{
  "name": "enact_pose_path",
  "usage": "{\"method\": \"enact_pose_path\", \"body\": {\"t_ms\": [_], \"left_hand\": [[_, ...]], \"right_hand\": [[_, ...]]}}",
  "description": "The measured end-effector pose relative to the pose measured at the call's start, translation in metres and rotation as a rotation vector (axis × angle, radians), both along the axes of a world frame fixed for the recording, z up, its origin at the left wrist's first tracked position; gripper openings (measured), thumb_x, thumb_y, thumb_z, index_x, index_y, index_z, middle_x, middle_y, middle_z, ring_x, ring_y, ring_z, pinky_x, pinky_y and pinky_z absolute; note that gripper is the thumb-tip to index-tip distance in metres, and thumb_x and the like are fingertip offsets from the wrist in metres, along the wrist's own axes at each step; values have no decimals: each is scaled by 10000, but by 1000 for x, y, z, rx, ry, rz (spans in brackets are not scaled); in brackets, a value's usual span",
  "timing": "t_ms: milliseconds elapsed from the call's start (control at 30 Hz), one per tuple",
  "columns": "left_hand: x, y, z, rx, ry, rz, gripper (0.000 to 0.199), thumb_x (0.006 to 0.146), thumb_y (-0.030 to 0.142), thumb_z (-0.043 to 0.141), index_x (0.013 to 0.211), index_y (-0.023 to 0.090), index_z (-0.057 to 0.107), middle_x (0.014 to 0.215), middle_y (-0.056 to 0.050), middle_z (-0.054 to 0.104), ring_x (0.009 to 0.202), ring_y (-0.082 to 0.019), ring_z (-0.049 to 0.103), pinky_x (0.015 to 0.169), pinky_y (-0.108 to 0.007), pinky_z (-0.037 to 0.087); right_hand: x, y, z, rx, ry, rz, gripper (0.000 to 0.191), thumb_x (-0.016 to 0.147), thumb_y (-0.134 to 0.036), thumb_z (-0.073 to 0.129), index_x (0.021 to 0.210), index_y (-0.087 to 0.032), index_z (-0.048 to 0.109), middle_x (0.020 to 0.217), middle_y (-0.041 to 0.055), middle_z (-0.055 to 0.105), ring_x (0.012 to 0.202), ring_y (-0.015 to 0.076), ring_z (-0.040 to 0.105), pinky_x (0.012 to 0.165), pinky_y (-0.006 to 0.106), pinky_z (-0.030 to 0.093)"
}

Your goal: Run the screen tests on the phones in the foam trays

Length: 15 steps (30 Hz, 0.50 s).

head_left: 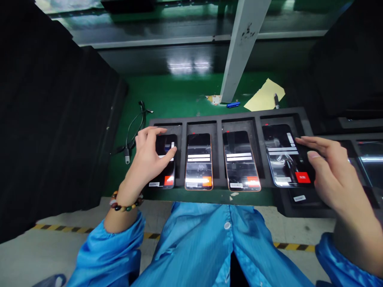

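Spreading over the left phone at left of centre in the head view, the left hand has its thumb and fingers parted, while the right hand, half open, meets the right edge of the blue-edged phone right of centre; whether either grips is unclear. Between them, two orange-edged phones lie in the black tray on the green table, with a cable at its left and yellow paper beyond, at upper right.

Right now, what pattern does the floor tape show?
The floor tape has yellow and black stripes, best in the head view.
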State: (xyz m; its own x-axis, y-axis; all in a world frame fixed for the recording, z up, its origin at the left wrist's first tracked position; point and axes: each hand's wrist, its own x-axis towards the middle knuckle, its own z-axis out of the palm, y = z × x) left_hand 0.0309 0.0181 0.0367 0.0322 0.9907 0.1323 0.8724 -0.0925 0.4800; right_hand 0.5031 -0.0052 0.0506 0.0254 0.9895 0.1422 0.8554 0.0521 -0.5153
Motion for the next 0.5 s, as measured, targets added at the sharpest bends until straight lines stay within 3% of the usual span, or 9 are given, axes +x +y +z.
{"method": "enact_pose_path", "body": {"t_ms": [167, 267, 400, 500], "left_hand": [[-19, -20, 1, 101, -48, 15, 373, 1001, 394, 712, 1356, 282, 697, 1494, -115, 602, 1455, -335, 567, 1230, -542, 481], [-27, -37, -3, 167, -79, 55, 271, 1043, 353, 642, 1284, 291, 752, 1435, -100, 661, 1396, -322, 621, 1237, -554, 476], [-32, -54, -9, 154, -80, 71, 310, 1080, 346, 530, 1251, 293, 783, 1439, -93, 685, 1390, -328, 618, 1238, -591, 459], [-33, -60, -13, 142, -77, 62, 355, 1091, 368, 489, 1255, 290, 794, 1482, -90, 672, 1383, -327, 605, 1224, -584, 472]], "right_hand": [[-5, -7, 6, 57, -33, 110, 502, 1102, -516, 471, 1523, -308, 648, 1534, 101, 658, 1558, 363, 482, 1282, 620, 407], [-5, -10, 7, 58, -61, 211, 463, 1116, -459, 461, 1504, -308, 663, 1474, 111, 689, 1550, 367, 486, 1253, 627, 424], [-13, -11, 10, 36, -150, 234, 477, 1117, -465, 419, 1456, -269, 691, 1408, 169, 678, 1530, 409, 509, 1229, 699, 391], [-33, -10, 13, 43, -141, 330, 452, 1109, -429, 437, 1469, -283, 670, 1431, 165, 668, 1549, 395, 499, 1246, 682, 362]]}}
